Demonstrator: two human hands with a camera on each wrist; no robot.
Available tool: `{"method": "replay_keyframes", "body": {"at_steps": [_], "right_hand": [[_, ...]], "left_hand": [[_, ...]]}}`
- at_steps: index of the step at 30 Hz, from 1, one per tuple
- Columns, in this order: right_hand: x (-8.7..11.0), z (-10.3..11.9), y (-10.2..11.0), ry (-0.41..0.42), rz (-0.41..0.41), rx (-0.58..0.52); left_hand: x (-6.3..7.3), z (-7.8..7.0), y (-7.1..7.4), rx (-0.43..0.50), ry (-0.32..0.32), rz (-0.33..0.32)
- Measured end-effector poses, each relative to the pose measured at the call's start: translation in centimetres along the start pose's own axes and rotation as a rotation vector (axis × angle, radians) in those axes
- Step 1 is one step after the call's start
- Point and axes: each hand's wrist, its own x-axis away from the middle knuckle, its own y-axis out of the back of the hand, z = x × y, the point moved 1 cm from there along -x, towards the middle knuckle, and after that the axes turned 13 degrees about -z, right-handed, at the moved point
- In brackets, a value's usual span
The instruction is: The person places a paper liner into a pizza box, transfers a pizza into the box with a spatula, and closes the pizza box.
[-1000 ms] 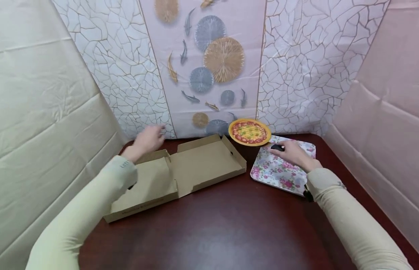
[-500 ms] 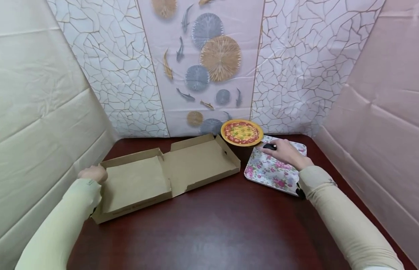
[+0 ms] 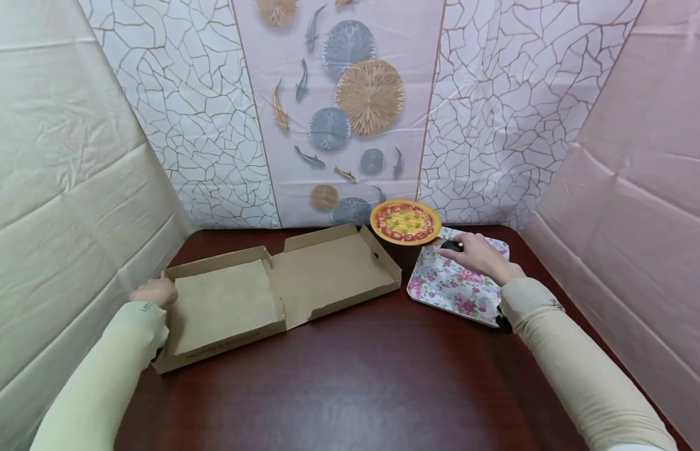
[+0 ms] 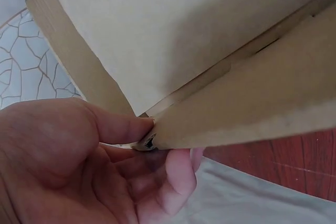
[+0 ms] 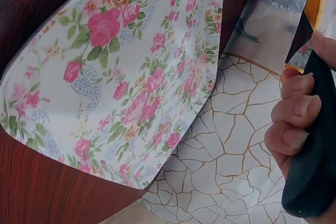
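Observation:
My left hand (image 3: 154, 292) pinches the left wall of an open cardboard pizza box (image 3: 222, 346) near its back left corner. In the left wrist view the thumb lies inside the wall (image 4: 236, 108), the fingers outside. My right hand (image 3: 478, 255) grips the black handle (image 5: 312, 156) of a pizza server, whose dark blade shows in part. A whole pizza (image 3: 406, 222) with a yellow crust, red rim and green bits rests on the blade, held up between the box and the floral board (image 3: 457, 291). Only the pizza's edge (image 5: 316, 1) shows in the right wrist view.
Paper (image 3: 225, 304) lines the left half of the box. The lid (image 3: 333, 272) is folded flat to the right, near the board. Dark red table (image 3: 338, 388) lies in front. Patterned cloth (image 3: 350, 113) hangs behind, with pale cloth on both sides.
My left hand has moved left and down from above the box to its left wall and taken hold there. My right hand still holds the server with the pizza; the view has shifted slightly.

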Motion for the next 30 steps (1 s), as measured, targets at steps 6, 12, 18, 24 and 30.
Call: {"method": "replay_keyframes", "body": {"at_steps": [6, 12, 18, 24, 30], "right_hand": [[0.02, 0.16, -0.04, -0.01, -0.005, -0.012], [0.05, 0.12, -0.23, 0.001, 0.0, 0.003], [0.08, 0.26, -0.42, 0.021, -0.001, 0.007], [0.06, 0.59, -0.41, 0.005, -0.007, 0.014], [-0.16, 0.89, -0.51, 0.033, -0.013, 0.026]], "left_hand": [[-0.05, 0.13, 0.05, 0.012, -0.029, -0.009], [-0.11, 0.33, 0.08, 0.022, -0.077, -0.006], [0.16, 0.02, 0.01, 0.019, -0.077, -0.026], [0.38, -0.18, 0.22, 0.022, -0.071, -0.034], [0.17, -0.19, 0.07, 0.017, -0.055, -0.043]]}}
